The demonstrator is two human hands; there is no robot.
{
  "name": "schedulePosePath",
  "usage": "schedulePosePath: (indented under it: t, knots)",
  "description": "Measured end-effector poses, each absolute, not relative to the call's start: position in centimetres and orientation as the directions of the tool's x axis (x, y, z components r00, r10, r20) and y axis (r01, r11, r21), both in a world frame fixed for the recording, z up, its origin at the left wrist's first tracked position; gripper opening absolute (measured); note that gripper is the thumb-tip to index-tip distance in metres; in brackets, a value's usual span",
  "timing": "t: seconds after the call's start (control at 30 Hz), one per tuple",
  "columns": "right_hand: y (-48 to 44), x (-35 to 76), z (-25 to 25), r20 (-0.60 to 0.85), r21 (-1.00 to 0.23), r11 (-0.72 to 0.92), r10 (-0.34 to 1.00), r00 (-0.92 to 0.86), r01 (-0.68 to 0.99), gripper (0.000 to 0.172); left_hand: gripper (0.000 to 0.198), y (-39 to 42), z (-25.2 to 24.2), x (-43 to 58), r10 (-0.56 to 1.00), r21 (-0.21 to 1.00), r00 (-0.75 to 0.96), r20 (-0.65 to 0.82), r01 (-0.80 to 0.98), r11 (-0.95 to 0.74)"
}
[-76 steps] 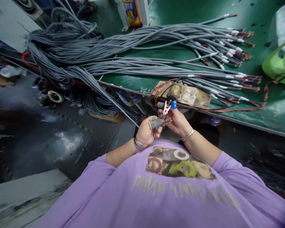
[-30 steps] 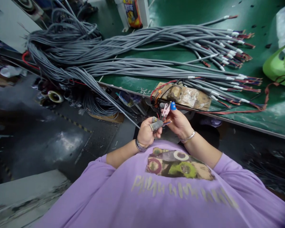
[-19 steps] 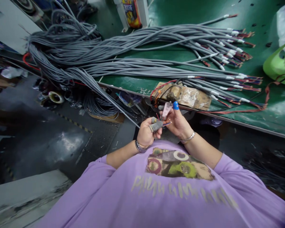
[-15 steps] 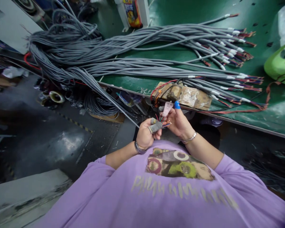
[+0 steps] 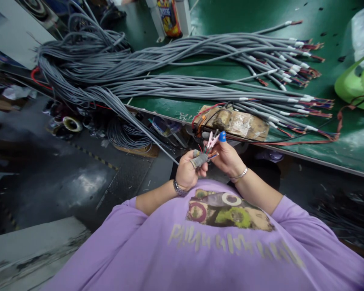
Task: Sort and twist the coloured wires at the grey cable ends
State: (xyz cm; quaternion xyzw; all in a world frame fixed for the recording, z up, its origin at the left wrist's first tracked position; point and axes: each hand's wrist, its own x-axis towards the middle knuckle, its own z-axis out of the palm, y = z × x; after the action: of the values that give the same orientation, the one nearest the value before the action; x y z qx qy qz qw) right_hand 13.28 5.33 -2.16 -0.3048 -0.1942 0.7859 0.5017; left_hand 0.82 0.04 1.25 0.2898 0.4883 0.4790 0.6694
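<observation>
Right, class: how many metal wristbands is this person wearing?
2: a dark metal watch band on the left wrist, below the left hand gripping a grey cable end; a thin silver bangle on the right wrist, below the right hand pinching a small pink clip. None hidden.

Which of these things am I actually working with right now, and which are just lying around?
In hand: left hand gripping grey cable, its coloured wires fanned; right hand holding pink clip.
Lying about: grey cable bundles, taped block, green plastic object, tape roll.
</observation>
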Motion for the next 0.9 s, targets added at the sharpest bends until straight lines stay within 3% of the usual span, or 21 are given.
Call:
schedulePosePath:
  t: [0.3,0.63,0.9]
  knots:
    - [5.9,13.1,-1.5,-0.333,-0.545,-0.432,0.898,-0.287,-0.718,0.044,0.037,0.4,0.6,0.9,0.918,0.856,0.053,-0.392,-0.345,0.386]
    - [5.3,13.3,-1.5,-0.332,-0.481,-0.471,0.878,-0.344,-0.739,0.050,0.040,0.0,0.3,0.7,0.953,0.890,0.021,-0.303,-0.352,0.290]
    - [5.1,14.3,-1.0,-0.310,-0.556,-0.493,0.870,-0.384,-0.669,0.057,0.040,-0.7,0.3,0.3,0.959,0.910,0.025,-0.281,-0.311,0.275]
